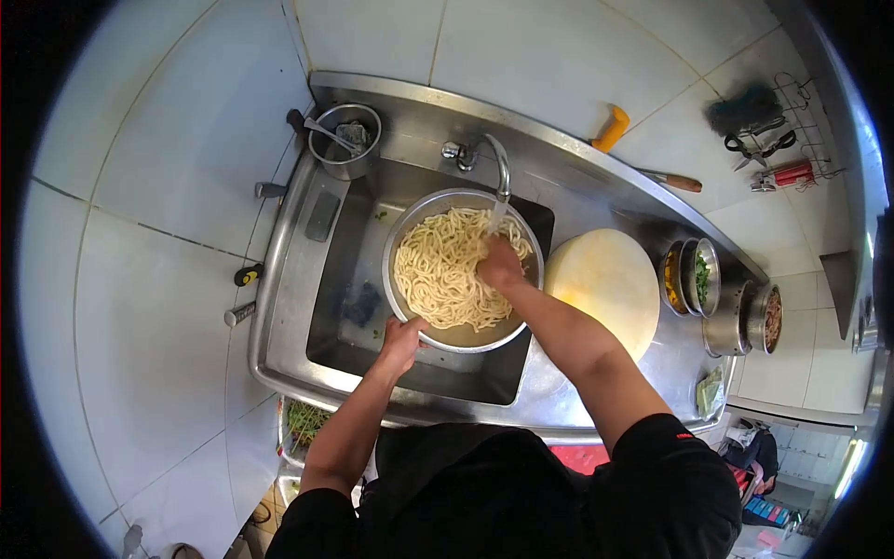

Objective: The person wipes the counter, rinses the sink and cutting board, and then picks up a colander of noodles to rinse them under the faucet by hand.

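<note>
A large steel bowl full of thick pale noodles sits over the sink basin, under the tap. My left hand is closed on the bowl's near-left rim. Over the right side of the bowl, my right hand reaches down into the noodles. Its fingers are hidden and smeared, so their grip does not show. Water runs from the curved tap into the bowl just beside my right hand.
A round chopping board lies right of the sink. Metal bowls with greens and a pot stand farther right. A steel container with a spoon occupies the back left corner. Scissors hang on the wall.
</note>
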`<state>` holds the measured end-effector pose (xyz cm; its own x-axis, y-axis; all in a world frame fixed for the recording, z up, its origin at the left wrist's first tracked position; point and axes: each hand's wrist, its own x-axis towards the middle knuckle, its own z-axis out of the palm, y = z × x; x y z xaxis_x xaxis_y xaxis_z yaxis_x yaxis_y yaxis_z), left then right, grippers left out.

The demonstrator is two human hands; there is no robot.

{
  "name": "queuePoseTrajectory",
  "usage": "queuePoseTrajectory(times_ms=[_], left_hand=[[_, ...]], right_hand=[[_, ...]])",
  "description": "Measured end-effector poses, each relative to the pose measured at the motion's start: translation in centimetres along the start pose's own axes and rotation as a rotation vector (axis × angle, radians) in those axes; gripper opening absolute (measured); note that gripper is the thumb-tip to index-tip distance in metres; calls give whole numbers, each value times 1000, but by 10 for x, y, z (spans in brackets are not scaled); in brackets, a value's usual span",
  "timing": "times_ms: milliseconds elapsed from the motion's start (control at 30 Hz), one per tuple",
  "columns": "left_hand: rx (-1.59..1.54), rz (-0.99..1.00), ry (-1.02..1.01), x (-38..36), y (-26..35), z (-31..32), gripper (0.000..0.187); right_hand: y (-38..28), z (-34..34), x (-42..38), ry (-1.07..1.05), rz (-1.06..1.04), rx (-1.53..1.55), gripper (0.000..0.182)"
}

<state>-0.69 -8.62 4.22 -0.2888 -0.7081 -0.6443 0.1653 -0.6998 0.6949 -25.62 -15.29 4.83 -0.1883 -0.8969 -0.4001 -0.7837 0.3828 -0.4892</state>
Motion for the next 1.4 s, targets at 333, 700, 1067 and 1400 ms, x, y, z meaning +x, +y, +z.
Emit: queuePoseTrajectory(times_ms=[333,700,1067,1400], left_hand=[[-161,47,-113,20,0,4,34],[-199,75,-62,21,23,10,34],[-208,73,-91,20,20,12,30],[-201,94,-69,-1,34,27,34]], right_hand=[[-20,-72,15,198,-232,24,58],[-42,-69,-37,-106,-406,-549,74],[-49,-59,15,153,-72,-22,69],[-47,-77,-41,-95,-184,-595,85]])
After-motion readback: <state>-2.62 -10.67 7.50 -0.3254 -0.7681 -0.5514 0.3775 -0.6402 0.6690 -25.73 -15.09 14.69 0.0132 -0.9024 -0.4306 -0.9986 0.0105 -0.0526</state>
